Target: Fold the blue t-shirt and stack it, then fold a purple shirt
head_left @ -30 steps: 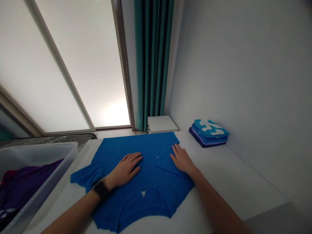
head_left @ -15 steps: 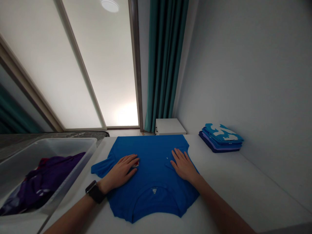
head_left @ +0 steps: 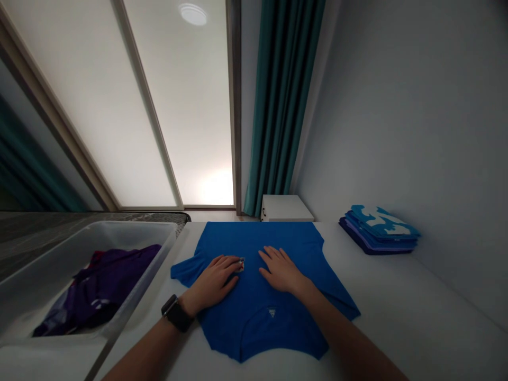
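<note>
A blue T-shirt (head_left: 257, 241) lies spread out on the white table (head_left: 153, 312), its neckline toward me. On the left of its chest, my left hand (head_left: 216, 278) rests palm down with fingers stretched, partly over a small white and red badge (head_left: 241, 264). My right hand (head_left: 281, 269) lies flat near the middle of the chest, fingers spread. Both hands press on the fabric without gripping it. The left sleeve (head_left: 186, 269) sticks out sideways, and the right sleeve (head_left: 345, 304) also lies spread, partly behind my forearm.
To the left stands a translucent plastic bin (head_left: 169, 235) with crumpled purple clothing (head_left: 103, 286) in it. A stack of folded clothes (head_left: 381, 230) sits at the right by the wall. Beyond the table are a small white cabinet (head_left: 288, 207) and a green curtain (head_left: 283, 106).
My right hand has slid left from the shirt's right side to its middle. The right sleeve now lies spread outward. The view has shifted slightly left.
</note>
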Available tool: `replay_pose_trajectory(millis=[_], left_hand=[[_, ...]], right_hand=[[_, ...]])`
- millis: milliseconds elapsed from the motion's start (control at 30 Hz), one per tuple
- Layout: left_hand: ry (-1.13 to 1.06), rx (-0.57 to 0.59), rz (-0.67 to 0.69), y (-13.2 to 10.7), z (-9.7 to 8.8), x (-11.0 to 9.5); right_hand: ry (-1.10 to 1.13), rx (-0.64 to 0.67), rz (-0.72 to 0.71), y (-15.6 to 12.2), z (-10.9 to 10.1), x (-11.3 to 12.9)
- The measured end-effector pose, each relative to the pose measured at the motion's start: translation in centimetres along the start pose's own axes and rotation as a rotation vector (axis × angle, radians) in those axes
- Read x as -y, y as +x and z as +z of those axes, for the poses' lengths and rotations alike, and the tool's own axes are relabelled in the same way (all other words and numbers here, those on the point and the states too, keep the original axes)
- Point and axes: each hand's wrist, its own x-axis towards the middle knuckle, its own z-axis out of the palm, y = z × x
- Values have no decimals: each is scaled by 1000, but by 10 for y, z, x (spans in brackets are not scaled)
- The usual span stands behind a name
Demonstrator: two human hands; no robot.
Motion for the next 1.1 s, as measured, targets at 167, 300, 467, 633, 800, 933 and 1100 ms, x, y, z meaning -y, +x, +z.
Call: replay_pose_trajectory(millis=[167,300,467,633,800,933,1100], left_hand=[[-17,8,3,0,-6,-1],[31,-39,-91,-2,-20,14],[130,-49,-283,-23,-34,52],[246,43,-452,-38,-35,69],[295,80,-528,-37,-39,64],[168,48,-537,-35,-48,60],[-85,-191,-513,-29,-55,54]], right_hand=[[35,-23,-13,-2,17,13],[54,-33,-26,-10,23,9],[50,-33,-45,-13,25,7],[53,-52,-44,-12,27,7],[51,-36,-40,-10,29,4],[34,-68,-63,-8,33,0],[31,-68,-56,-8,34,0]])
